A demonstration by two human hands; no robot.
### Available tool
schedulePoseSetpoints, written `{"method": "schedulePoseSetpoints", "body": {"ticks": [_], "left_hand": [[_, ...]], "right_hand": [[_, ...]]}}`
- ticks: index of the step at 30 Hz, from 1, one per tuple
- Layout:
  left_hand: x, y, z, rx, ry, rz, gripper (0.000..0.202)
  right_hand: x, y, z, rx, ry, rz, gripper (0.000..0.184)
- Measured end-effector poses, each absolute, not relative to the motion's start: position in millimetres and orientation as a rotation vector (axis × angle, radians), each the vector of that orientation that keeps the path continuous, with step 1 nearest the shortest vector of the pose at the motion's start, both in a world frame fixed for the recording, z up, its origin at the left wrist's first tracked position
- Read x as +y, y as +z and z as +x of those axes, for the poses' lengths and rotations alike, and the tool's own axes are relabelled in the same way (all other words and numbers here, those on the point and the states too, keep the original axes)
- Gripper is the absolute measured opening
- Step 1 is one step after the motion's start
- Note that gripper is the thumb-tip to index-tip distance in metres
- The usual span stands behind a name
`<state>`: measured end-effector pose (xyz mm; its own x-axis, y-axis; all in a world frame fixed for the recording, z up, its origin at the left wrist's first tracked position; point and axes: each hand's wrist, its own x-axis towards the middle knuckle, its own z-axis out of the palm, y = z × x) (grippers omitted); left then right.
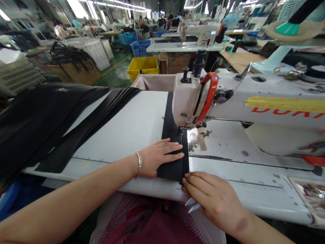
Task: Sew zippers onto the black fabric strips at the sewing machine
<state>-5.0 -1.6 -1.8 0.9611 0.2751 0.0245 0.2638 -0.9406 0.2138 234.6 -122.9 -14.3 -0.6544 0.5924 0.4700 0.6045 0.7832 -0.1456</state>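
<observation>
A long black strip of leather-like material (170, 171) runs from the table's front edge up under the presser foot of a white sewing machine (183, 101). My left hand (158, 156) lies flat on the strip with its fingers apart, fingertips close to a fold or seam along the right side. At the near end, my right hand (212, 193) pinches the strip's right edge between thumb and fingers. Two pale pointed blades (193, 206), apparently of thread snips, stick out beneath my right palm. Their handles are hidden.
Several layered black strips (109, 117) and a larger black sheet (38, 115) lie left on the table (137, 115). A tray of small metal parts (313, 193) sits at the right front. Beyond are a yellow crate (143, 64) and another sewing machine (200, 32).
</observation>
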Motion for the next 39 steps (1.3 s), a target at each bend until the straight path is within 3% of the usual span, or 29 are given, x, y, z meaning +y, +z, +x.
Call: {"method": "schedulePoseSetpoints", "body": {"ticks": [5, 8, 28, 39], "left_hand": [[-4.8, -2.8, -3.2, 0.432, 0.196, 2.919, 0.062], [-6.0, -3.8, -2.3, 0.437, 0.237, 2.933, 0.054], [6.3, -11.1, 10.9, 0.559, 0.331, 2.978, 0.051], [28.7, -9.1, 23.1, 0.672, 0.458, 2.777, 0.036]], "right_hand": [[-111.7, -17.1, 236.2, -2.468, 0.006, -0.957, 0.029], [-102.5, -17.4, 238.0, -2.483, 0.040, -1.012, 0.037], [-37.7, -6.0, 239.8, -2.518, 0.000, -1.275, 0.029], [-9.9, 0.3, 235.6, -2.563, -0.151, -1.637, 0.030]]}}
